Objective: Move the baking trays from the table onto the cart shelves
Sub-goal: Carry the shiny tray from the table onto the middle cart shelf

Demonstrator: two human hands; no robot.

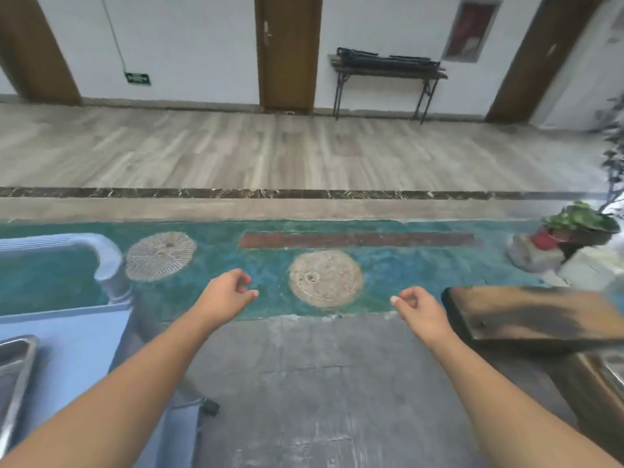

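Both my hands are held out over the floor, holding nothing. My left hand (227, 292) has loosely curled fingers, and so does my right hand (418, 307). A blue cart (71, 336) stands at the left, its top shelf carrying a metal baking tray (15, 376) at the frame's edge. The wooden table (537, 319) reaches in from the right. A sliver of another metal tray (616, 368) shows at its lower right edge. Neither hand touches cart or table.
Grey concrete floor lies between cart and table, with a green painted strip and two round drain covers (326, 278) ahead. Potted plants (574, 228) stand at the right. A small dark side table (388, 74) and a wooden door (287, 52) are by the far wall.
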